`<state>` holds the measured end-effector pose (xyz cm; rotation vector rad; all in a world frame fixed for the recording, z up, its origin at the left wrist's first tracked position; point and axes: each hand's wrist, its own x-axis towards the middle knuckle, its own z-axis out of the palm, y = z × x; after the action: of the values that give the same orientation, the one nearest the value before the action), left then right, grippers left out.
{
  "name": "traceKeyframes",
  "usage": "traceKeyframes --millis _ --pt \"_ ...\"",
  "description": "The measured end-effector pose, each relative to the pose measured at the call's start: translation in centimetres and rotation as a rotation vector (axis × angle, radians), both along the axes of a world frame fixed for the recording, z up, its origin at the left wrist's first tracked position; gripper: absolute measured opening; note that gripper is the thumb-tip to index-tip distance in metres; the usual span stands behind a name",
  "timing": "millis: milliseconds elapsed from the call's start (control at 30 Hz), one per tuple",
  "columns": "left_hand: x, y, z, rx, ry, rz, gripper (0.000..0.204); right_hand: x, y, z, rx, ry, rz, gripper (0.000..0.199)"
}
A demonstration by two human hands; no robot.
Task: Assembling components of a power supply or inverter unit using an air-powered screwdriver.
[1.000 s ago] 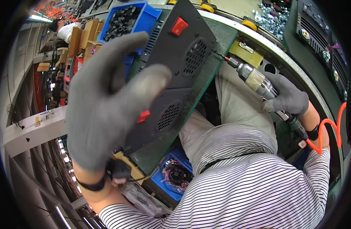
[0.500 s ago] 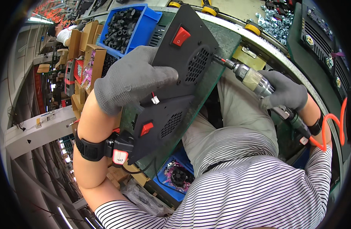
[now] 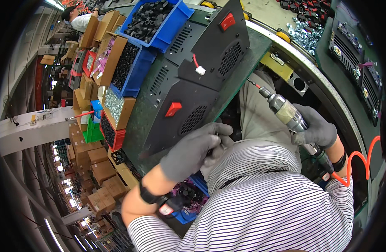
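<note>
My right hand (image 3: 315,127), in a grey glove, grips a pneumatic screwdriver (image 3: 284,110) fed by a coiled orange hose (image 3: 351,166). Its bit points up and left, a little off the bench edge. My left hand (image 3: 193,149), gloved too, is held near my waist with its fingers curled together; a bit of something dark shows between them, too small to name. Just beyond it stand two black metal panels, a near one (image 3: 168,126) and a far one (image 3: 214,46). Each carries a red rocker switch and a honeycomb vent. A white connector (image 3: 200,70) hangs by a red wire at the far panel.
Blue bins of black plastic parts (image 3: 153,19) and small black pieces (image 3: 126,65) line the bench's left, beside a carton of screws (image 3: 113,105). Loose metal hardware (image 3: 302,35) lies at the far right. More black panels (image 3: 352,63) stand right. A person (image 3: 79,21) is far left.
My left hand has let go of the far panel and come down near my waist, fingers curled. The screwdriver has drawn back from the far panel's edge, down and to the right.
</note>
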<state>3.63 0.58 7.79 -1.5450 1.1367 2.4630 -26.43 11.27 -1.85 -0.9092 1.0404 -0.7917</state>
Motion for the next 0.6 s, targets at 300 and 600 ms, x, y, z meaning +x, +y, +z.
traceKeyframes --millis 300,600 --pt "2.5 2.0 -8.1 -0.194 0.358 0.263 0.044 3.1 1.3 2.6 -0.093 0.112 0.210 0.070" --pt "3.2 2.0 -9.5 0.057 0.721 0.477 0.034 5.9 1.8 2.7 -0.263 0.133 0.331 0.077"
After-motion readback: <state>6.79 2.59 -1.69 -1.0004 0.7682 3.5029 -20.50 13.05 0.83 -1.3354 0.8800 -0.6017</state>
